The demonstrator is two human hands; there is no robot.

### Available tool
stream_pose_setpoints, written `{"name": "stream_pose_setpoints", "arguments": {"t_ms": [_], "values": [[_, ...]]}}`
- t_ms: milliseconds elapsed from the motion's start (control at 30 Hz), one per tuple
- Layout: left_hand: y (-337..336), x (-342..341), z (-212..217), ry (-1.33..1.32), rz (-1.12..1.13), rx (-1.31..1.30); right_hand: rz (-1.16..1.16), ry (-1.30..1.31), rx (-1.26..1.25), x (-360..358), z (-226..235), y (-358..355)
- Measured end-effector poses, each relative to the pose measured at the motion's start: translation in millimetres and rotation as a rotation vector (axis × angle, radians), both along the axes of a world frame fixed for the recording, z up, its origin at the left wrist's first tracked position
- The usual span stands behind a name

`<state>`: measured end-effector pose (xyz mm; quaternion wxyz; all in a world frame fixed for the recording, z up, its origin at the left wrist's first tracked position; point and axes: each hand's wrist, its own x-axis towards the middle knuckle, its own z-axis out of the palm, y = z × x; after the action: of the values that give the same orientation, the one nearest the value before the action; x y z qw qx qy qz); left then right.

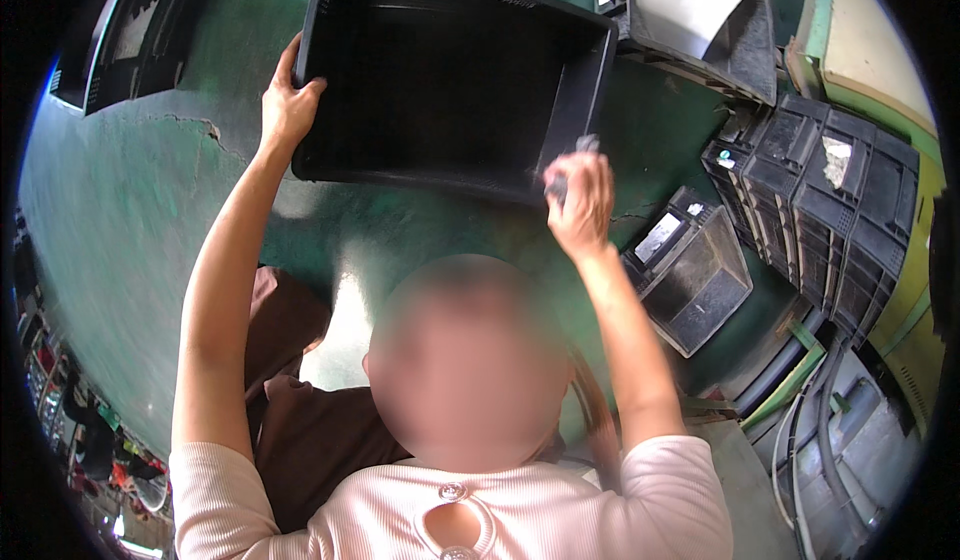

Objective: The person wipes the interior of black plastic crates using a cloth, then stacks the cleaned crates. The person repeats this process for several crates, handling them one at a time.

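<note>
A black rectangular plastic bin (pixel 430 90), its inside facing up, is held out in front of me. My left hand (pixel 290 110) is closed on the bin's left rim, with the thumb over the edge. My right hand (pixel 582 200) is at the near right corner of the bin, its fingers closed round a crumpled grey rag (pixel 557 189). The rag is partly covered by the fingers, and that hand is slightly smeared by motion.
On the right are a stack of black crates (pixel 830 200) and a small dark bin (pixel 690 280). A black tray (pixel 745 45) with a white sheet (pixel 690 0) lies at the far right. Another black crate (pixel 140 30) is at the far left. Cables (pixel 825 430) hang at the lower right.
</note>
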<state>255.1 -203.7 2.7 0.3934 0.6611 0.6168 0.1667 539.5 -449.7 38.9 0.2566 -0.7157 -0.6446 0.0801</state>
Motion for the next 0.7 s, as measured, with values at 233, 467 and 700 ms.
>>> {"name": "stream_pose_setpoints", "arguments": {"t_ms": [233, 467, 700], "values": [[-39.2, 86.0, 74.8, -0.102, -0.443, 0.716, -0.308, 0.649, 0.137, 11.1, 62.1, 7.7], [-46.8, 131.8, 104.0, -0.746, -0.567, -0.449, -0.040, 0.919, 0.206, 16.3, 76.7, 84.4], [-15.4, 125.6, 109.1, 0.022, -0.678, 0.197, -0.247, 0.059, 0.294, 43.0, 42.2, 55.2]]}}
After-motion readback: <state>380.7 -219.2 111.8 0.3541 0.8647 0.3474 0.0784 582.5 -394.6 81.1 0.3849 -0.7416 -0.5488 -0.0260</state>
